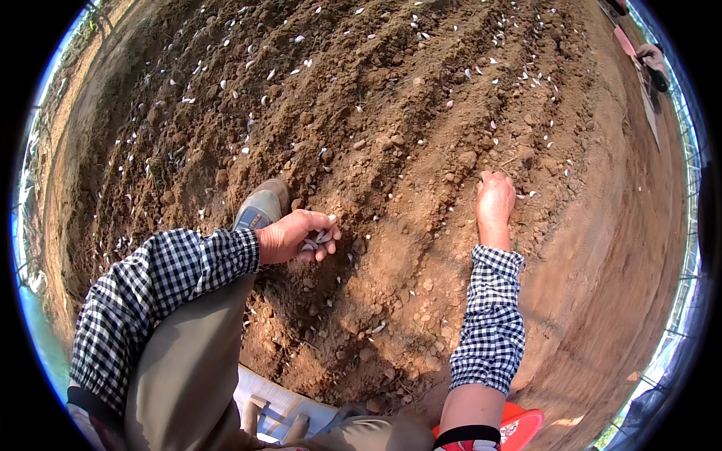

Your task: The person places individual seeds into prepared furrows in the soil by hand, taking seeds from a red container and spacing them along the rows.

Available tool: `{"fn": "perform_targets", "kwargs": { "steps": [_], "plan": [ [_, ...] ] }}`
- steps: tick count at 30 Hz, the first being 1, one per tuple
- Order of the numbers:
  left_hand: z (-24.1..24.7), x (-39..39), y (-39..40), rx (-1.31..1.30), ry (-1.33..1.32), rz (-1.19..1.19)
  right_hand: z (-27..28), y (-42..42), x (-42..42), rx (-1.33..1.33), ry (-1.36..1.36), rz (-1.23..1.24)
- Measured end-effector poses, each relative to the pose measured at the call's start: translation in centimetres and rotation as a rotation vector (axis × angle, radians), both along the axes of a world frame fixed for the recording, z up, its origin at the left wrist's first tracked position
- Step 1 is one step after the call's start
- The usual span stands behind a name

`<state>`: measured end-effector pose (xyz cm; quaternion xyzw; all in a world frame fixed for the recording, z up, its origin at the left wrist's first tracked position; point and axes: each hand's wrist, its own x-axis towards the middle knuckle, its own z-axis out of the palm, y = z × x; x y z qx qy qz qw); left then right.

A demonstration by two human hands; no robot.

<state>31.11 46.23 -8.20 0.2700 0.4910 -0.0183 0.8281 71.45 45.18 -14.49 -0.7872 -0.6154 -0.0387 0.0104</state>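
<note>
Several garlic cloves lie in the curled fingers of my left hand, which is held above the soil beside my shoe. My right hand reaches down to the tilled soil, its back towards me. The fingertips point into the ground and are hidden, so whether they pinch a clove does not show. Just right of them, a pale clove rests on the dirt. Checked sleeve covers wrap both forearms.
More cloves dot the rough furrows ahead. Smoother bare earth runs along the right. A red plastic container stands beside my right arm. A pale flat surface with wooden pieces is below me. Another person's gloved hand shows upper right.
</note>
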Motion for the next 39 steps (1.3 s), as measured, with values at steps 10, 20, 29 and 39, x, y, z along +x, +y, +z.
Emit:
{"fn": "perform_targets", "kwargs": {
  "steps": [10,20,29,39],
  "plan": [
    [6.2,6.6,14.3,0.569,-0.179,0.303,3.1,-2.8,-4.7,0.313,1.015,-0.269],
    [4.5,4.1,11.3,0.447,-0.131,0.239,4.3,-14.2,-10.6,0.060,1.818,-0.485],
    [2.4,4.2,-2.5,-0.068,-0.140,-0.148,7.9,-15.1,-13.7,0.003,1.718,-0.241],
    [5.4,0.6,-1.1,-0.028,-0.036,-0.029,3.0,-8.1,2.9,0.312,0.434,-0.355]
  ]
}}
